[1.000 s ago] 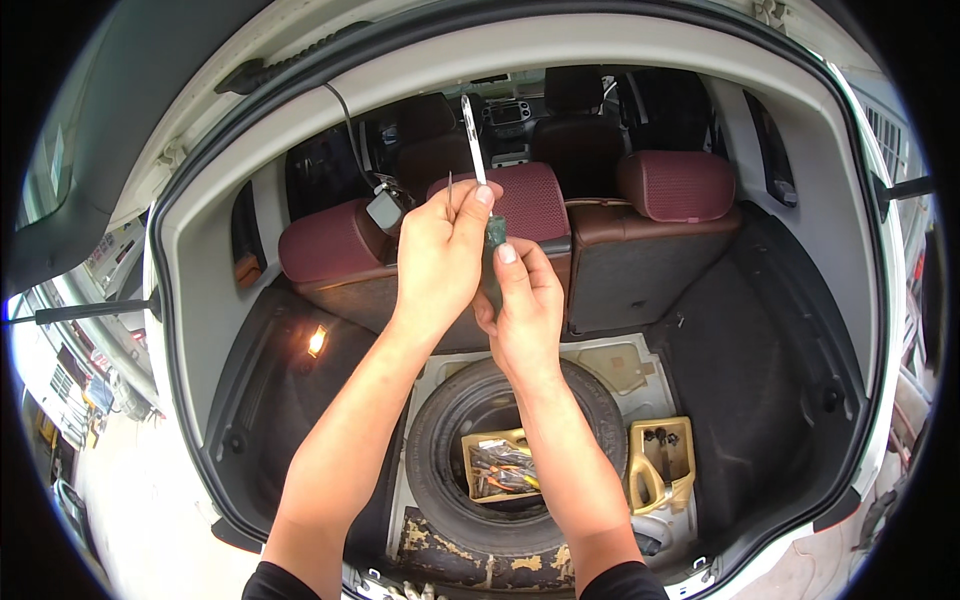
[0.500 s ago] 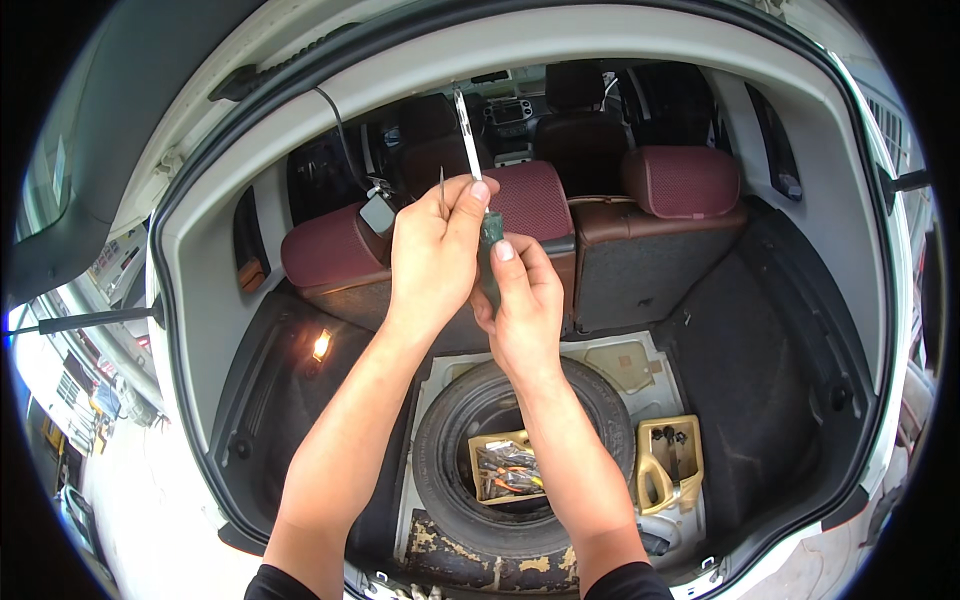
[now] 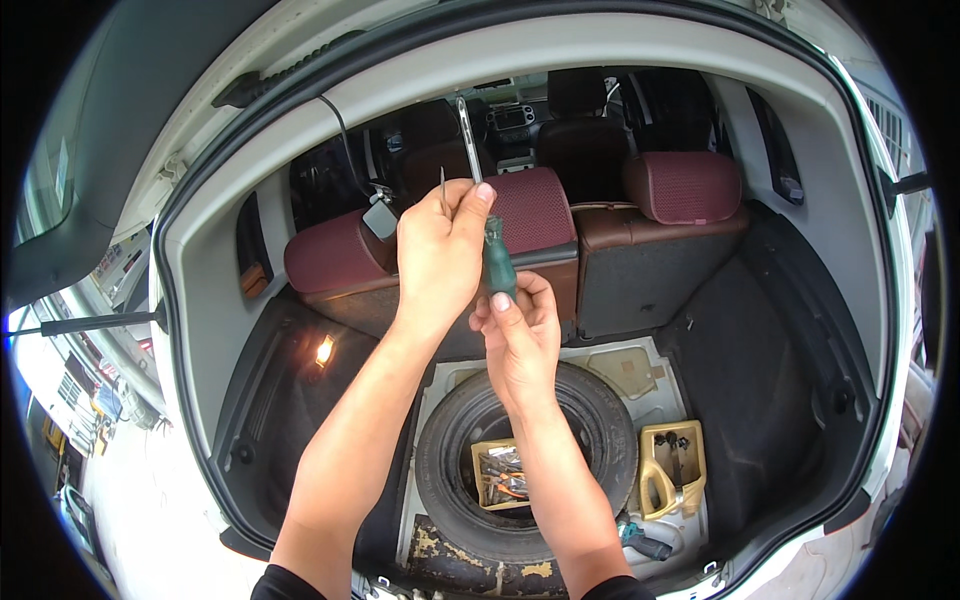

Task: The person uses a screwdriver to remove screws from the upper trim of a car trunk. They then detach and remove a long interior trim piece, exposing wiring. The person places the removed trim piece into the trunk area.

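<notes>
I hold a screwdriver upright over an open car boot. Its green handle (image 3: 497, 262) sits in my right hand (image 3: 520, 335), fingers wrapped around the lower end. My left hand (image 3: 438, 250) pinches the silver metal shaft (image 3: 465, 130) just above the handle, and a second thin metal rod (image 3: 443, 190) sticks up between its fingers. Both hands are raised in front of the dark red rear seatbacks (image 3: 535, 210).
Below lies a spare tyre (image 3: 590, 440) in the boot well, with a yellow box of tools (image 3: 498, 475) in its hub. A yellow tool tray (image 3: 672, 470) sits to its right. The boot's black lining (image 3: 760, 380) and small lit lamp (image 3: 325, 350) flank the well.
Both hands and the screwdriver have stayed almost in place. The view has shifted slightly, and my right hand's grip sits a little lower on the handle.
</notes>
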`<state>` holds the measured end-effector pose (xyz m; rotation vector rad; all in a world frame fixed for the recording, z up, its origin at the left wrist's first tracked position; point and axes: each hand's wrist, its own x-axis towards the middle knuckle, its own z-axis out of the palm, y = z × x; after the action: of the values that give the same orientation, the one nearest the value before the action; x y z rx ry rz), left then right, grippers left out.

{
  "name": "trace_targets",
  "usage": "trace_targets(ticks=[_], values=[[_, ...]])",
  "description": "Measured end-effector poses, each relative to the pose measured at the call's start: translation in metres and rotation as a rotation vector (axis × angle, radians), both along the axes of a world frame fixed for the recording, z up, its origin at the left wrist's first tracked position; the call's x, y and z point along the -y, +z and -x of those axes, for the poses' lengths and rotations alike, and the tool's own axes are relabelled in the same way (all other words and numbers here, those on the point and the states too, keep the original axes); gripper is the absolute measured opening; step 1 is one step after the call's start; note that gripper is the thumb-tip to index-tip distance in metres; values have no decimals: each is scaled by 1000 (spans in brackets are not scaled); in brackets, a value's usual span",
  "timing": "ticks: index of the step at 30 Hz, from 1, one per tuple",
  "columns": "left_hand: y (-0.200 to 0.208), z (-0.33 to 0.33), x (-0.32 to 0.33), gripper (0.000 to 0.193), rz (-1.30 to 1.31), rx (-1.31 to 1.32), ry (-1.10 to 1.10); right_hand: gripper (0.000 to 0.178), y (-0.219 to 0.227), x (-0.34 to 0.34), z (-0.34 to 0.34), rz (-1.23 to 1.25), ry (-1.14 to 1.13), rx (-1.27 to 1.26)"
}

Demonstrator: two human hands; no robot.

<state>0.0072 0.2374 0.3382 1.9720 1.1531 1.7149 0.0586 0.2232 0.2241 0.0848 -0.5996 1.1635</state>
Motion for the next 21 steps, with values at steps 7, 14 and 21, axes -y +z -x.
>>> trace_targets(ticks=[7, 14, 21], values=[[4, -4, -1, 23, -14, 19, 7, 37, -1, -2, -6, 76, 344, -58], [7, -10, 4, 24, -26, 30, 57, 47, 1, -1, 10, 41, 97, -47], [11, -7, 1, 24, 16, 64, 40, 54, 8, 12, 6, 84, 259, -56]])
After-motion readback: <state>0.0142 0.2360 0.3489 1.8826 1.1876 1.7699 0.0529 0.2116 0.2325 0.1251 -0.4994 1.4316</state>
